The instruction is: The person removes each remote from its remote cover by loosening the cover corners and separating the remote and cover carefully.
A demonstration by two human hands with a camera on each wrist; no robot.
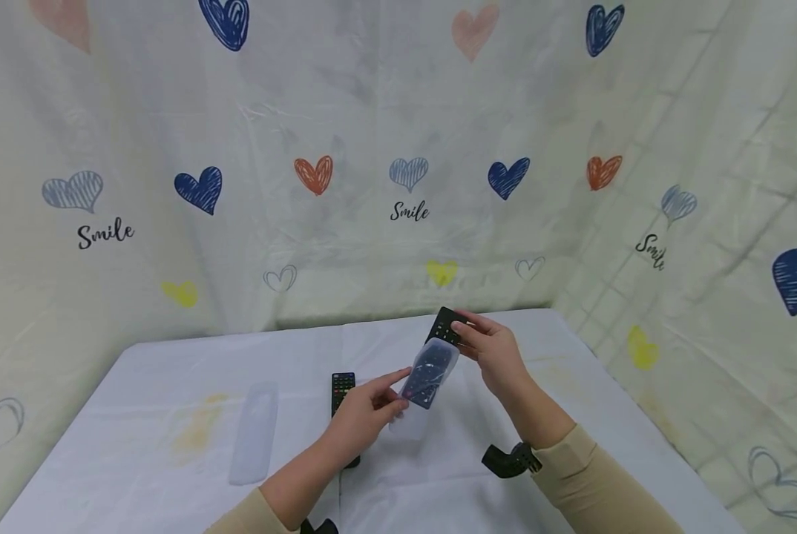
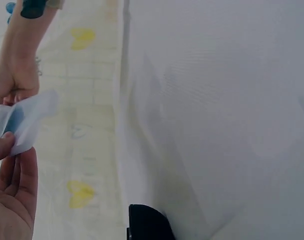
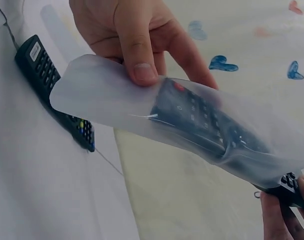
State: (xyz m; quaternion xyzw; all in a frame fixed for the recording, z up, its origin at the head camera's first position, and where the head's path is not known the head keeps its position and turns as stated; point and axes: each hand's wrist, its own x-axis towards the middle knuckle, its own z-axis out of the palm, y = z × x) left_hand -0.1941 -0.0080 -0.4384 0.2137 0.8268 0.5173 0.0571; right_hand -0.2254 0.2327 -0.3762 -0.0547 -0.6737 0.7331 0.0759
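Above the table, a black remote control (image 1: 444,325) sits partly inside a translucent plastic sleeve (image 3: 97,87), tilted. Its upper end sticks out of the sleeve, and my right hand (image 1: 495,352) grips it there between thumb and fingers. My left hand (image 1: 361,411) pinches the sleeve near its lower end; in the right wrist view its thumb lies on the plastic, with fingers behind. Through the film, the remote's buttons and a red key show, and the sleeve's lower part holds no remote. A second black remote control (image 1: 343,382) lies on the table, partly hidden behind my left hand and forearm.
Another translucent sleeve (image 1: 254,434) lies flat on the white-covered table (image 1: 145,400), left of the second remote. Curtains (image 1: 372,96) printed with hearts stand behind and to the right. A black wrist device (image 1: 512,460) juts out below my right forearm.
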